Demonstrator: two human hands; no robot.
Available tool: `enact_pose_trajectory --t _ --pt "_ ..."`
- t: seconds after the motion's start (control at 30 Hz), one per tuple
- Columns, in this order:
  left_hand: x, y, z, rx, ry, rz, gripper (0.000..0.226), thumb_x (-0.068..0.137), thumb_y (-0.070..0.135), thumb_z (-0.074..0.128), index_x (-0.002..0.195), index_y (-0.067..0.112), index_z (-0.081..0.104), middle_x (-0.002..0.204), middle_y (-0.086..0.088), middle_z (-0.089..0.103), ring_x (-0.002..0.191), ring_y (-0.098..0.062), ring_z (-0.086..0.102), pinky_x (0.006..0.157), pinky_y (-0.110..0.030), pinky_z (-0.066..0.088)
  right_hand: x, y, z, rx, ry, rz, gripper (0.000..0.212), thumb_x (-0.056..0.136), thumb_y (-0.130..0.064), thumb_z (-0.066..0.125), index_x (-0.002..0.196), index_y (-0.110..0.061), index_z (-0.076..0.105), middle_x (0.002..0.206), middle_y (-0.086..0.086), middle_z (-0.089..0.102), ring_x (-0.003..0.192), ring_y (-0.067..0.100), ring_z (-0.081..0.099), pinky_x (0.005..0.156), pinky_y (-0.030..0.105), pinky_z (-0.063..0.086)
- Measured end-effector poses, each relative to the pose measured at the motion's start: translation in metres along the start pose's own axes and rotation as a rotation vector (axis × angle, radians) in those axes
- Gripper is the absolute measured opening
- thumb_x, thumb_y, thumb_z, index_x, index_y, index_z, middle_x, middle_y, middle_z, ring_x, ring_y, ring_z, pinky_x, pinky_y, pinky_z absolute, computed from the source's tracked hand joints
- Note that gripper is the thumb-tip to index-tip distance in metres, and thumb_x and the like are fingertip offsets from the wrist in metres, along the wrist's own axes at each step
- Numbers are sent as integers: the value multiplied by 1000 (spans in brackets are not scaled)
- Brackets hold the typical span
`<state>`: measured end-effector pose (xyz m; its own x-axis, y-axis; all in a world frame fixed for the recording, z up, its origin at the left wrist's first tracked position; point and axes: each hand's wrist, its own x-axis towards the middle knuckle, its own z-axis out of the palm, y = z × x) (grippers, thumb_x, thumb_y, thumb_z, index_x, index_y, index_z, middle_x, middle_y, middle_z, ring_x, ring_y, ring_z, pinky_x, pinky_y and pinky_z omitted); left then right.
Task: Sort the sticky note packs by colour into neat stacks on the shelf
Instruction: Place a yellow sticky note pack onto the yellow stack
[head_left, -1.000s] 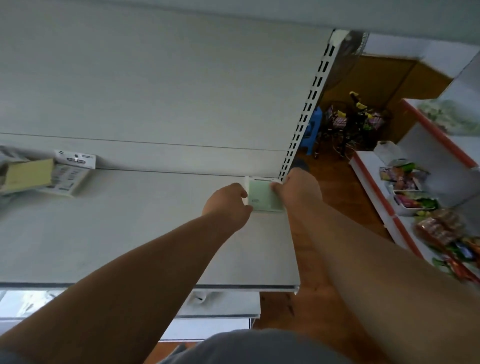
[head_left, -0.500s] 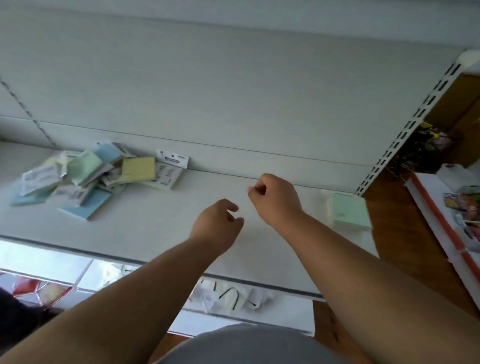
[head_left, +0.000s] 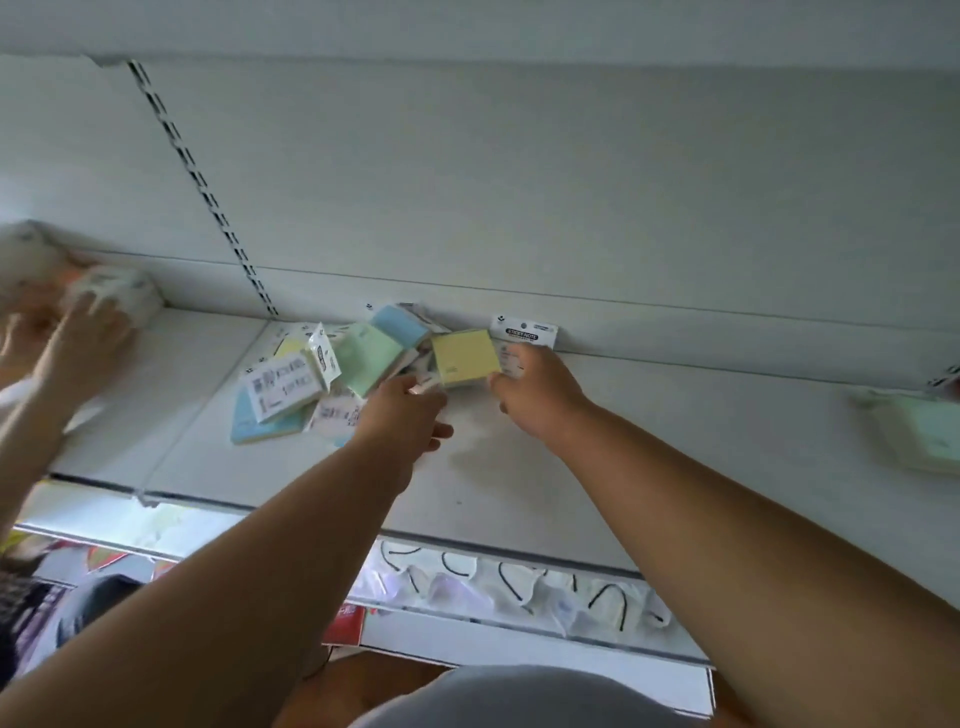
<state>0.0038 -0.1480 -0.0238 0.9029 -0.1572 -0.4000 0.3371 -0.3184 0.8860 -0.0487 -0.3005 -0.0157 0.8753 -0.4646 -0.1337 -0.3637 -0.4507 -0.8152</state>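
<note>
Both hands reached into mixed pile (head_left: 332, 374) at shelf (head_left: 675, 441) back. Yellow pack (head_left: 464, 357) sat between them, tilted; right hand (head_left: 540, 395) touching its right edge, nearer; grip state unclear. Left hand (head_left: 402, 415) loosely curled, apparently empty. Green stack (head_left: 924, 431) lay far right.

The shelf (head_left: 519, 467) looks like painted metal, matt off-white and smooth. The yellow pack (head_left: 465, 357) shows plain matt paper under a glossy clear wrap. The pack with barcodes (head_left: 283, 387) has a white printed paper label, faintly shiny.
</note>
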Motion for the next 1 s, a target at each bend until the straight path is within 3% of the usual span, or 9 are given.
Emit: enact_pose_trajectory --t 0.07,0.13,0.27,0.37,0.5,0.67,0.8,0.87,1.0 --pt "8 5 2 -147 -51 -103 41 86 14 60 127 12 54 94 -7 70 63 -19 72 51 -27 50 7 -7 5 96 -87 58 29 89 -27 56 117 -26 56 102 -2 66 70 19 71 58 31 54" --pt "11 7 7 -190 -102 -146 36 86 9 57 122 12 57 96 -8 69 62 -20 72 49 -27 49 10 -10 10 191 -130 97 20 91 -24 53 110 -26 57 96 -3 66 54 13 66 44 21 43" --pt "12 7 11 -225 -149 -140 38 88 6 54 126 12 53 104 -11 67 59 -21 69 48 -26 49 16 -12 16 393 -1 301 6 89 -22 61 90 -22 56 69 0 56 46 16 52 44 21 34" --pt "10 5 12 -276 -78 -122 30 90 14 60 120 13 52 99 -10 69 60 -20 69 51 -28 50 15 -9 12 507 0 442 14 88 -24 64 87 -11 62 60 5 51 41 15 40 42 21 31" --pt "-5 -2 27 -263 -1 -54 23 85 7 66 104 13 55 85 -9 69 49 -14 63 46 -26 48 -2 12 -5 462 23 277 7 85 -16 65 88 -9 64 61 6 53 40 14 43 42 23 33" --pt "-34 -12 80 11 -152 130 17 78 10 72 86 19 59 76 -4 67 47 -12 62 51 -27 48 -28 60 -71 421 275 177 8 83 -22 67 82 -15 64 63 -3 57 49 17 47 51 28 37" --pt "-56 -1 148 388 -255 312 16 72 29 73 77 25 58 69 6 66 59 -13 66 56 -28 50 -40 103 -137 173 416 163 16 81 -30 68 88 -16 66 75 -3 65 65 18 58 63 31 47" --pt "-68 8 185 526 -281 390 18 73 34 72 76 26 56 72 7 65 65 -14 65 60 -30 52 -44 122 -171 -62 467 170 18 81 -33 67 88 -16 65 78 -6 63 73 16 58 66 27 43" --pt "-91 19 251 687 -284 473 17 76 37 65 75 26 52 71 10 60 65 -10 58 52 -25 43 -39 154 -231 -324 408 213 18 83 -34 65 82 -16 61 76 -5 59 75 19 57 60 26 35"
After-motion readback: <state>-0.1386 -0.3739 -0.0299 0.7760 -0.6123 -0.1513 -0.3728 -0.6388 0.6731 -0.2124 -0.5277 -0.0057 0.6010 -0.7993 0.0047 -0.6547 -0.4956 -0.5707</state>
